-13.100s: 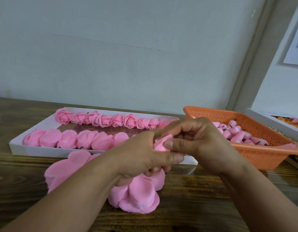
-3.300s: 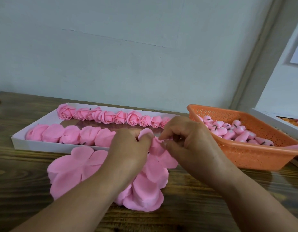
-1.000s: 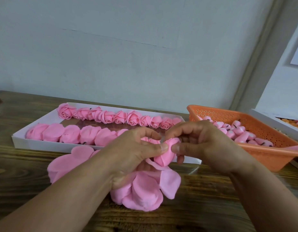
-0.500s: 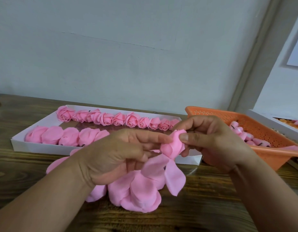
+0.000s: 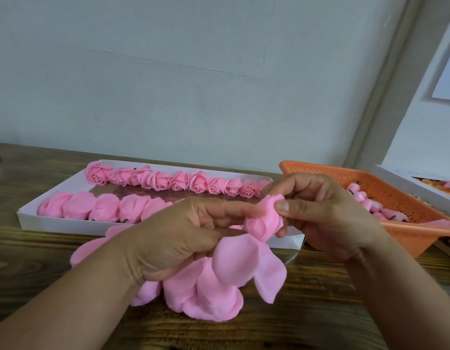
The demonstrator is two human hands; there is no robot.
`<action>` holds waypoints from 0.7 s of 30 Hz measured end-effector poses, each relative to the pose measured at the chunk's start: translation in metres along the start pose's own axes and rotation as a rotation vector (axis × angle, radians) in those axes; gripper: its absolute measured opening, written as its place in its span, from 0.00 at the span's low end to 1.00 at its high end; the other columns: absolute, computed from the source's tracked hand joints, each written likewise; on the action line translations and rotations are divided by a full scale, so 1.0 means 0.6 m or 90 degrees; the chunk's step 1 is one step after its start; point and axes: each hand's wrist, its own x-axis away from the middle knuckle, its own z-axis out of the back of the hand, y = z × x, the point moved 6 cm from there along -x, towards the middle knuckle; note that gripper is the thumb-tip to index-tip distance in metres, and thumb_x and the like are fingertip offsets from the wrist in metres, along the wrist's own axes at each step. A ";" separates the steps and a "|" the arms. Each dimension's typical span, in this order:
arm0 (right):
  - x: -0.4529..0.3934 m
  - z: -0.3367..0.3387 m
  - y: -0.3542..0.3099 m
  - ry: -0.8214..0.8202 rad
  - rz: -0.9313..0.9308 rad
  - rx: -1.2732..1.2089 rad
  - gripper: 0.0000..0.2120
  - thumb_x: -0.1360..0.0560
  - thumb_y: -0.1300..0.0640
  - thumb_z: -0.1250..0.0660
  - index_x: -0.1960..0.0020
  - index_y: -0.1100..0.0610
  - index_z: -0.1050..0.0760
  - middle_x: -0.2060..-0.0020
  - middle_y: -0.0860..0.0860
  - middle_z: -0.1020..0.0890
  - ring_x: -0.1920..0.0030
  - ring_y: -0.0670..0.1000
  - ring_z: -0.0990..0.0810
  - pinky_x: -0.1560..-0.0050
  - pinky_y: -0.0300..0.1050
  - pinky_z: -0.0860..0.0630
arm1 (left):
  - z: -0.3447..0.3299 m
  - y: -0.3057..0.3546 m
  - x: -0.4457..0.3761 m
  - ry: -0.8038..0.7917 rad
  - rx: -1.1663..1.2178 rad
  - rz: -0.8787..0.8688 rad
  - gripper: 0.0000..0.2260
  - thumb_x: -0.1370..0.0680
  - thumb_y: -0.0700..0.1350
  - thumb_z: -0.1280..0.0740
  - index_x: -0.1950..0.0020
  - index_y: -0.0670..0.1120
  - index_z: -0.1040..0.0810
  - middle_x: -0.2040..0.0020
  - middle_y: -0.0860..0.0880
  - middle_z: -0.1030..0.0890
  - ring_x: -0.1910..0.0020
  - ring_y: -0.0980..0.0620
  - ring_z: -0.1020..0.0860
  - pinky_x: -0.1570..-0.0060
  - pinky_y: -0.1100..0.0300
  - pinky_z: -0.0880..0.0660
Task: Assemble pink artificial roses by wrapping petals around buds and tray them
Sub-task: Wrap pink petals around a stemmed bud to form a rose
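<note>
Pink rose pinched between both hands.

We find no readable text, label, brand or number anywhere in view. A sheet of paper hangs on the wall at far right, cut off by the frame edge; its dark print is too blurred for us to read.
</note>
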 end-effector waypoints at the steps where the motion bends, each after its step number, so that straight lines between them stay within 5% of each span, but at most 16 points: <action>1: 0.000 0.001 -0.001 0.001 0.002 0.000 0.12 0.41 0.58 0.21 0.61 0.61 0.18 0.64 0.62 0.19 0.70 0.54 0.22 0.71 0.40 0.24 | 0.000 0.002 -0.002 0.015 -0.018 -0.009 0.17 0.29 0.33 0.33 0.47 0.50 0.16 0.49 0.50 0.15 0.49 0.55 0.18 0.53 0.65 0.23; 12: 0.000 -0.001 -0.003 0.042 0.024 0.136 0.06 0.37 0.63 0.31 0.61 0.65 0.22 0.62 0.73 0.23 0.69 0.60 0.23 0.70 0.41 0.23 | 0.012 0.001 -0.010 0.154 -0.108 -0.042 0.12 0.37 0.47 0.27 0.54 0.51 0.14 0.55 0.47 0.14 0.55 0.54 0.16 0.58 0.62 0.21; 21: 0.000 -0.019 -0.001 0.018 0.014 0.191 0.05 0.34 0.69 0.31 0.59 0.66 0.23 0.65 0.59 0.19 0.69 0.53 0.21 0.68 0.41 0.22 | 0.028 -0.010 -0.007 0.291 -0.102 0.002 0.09 0.36 0.45 0.30 0.59 0.46 0.27 0.66 0.41 0.19 0.68 0.48 0.21 0.72 0.61 0.24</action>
